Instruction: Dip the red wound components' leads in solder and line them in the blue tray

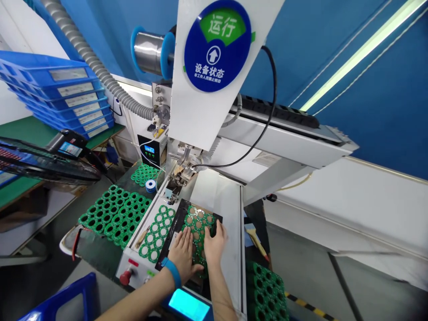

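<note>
A green circuit board (pixel 199 221) with round openings lies in a black fixture (pixel 181 214) on the bed of a benchtop machine. My left hand (pixel 182 254), with a blue wristband (pixel 172 272), rests flat on the board's left side, fingers stretched out. At the board's right edge, my right hand (pixel 216 243) has its thumb and bent fingers closed on the board near the fixture's rim; the fingertips are partly hidden. Just left of the fixture lies another green circuit board (pixel 157 232). The machine's soldering head (pixel 182 171) hangs beyond the hands.
Stacked green boards stand at left (pixel 115 214) and lower right (pixel 267 292). A solder wire reel (pixel 151 186), a red button (pixel 125 277), a lit screen (pixel 189 305) and a brush (pixel 256 240) surround the work area. Blue trays (pixel 67 93) and a fan (pixel 47 160) are farther left.
</note>
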Motion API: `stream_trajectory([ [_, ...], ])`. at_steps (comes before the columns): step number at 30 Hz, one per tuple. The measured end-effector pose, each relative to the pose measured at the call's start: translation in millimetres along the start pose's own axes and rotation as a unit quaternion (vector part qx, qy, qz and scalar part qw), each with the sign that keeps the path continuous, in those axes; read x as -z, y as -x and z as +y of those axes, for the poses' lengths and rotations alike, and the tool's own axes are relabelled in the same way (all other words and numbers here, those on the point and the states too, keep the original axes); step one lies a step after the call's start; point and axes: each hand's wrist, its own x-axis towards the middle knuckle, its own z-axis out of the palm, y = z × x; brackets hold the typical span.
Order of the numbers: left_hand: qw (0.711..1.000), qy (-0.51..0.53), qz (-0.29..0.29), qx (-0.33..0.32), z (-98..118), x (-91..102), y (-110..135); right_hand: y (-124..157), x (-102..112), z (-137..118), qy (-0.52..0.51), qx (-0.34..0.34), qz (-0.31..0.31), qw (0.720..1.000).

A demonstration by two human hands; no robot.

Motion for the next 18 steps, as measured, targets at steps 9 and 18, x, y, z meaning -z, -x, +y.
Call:
stream_trajectory([
  [9,0.995,-0.082,0.053,-0.011,-6,-14.7,-4,-48,0,39,0.052,-0.023,-0.007,0.998],
  [18,0.999,-0.032,0.018,-0.014,-2,14.0,-10,-54,2,3,0.121,0.123,-0.067,0.983],
])
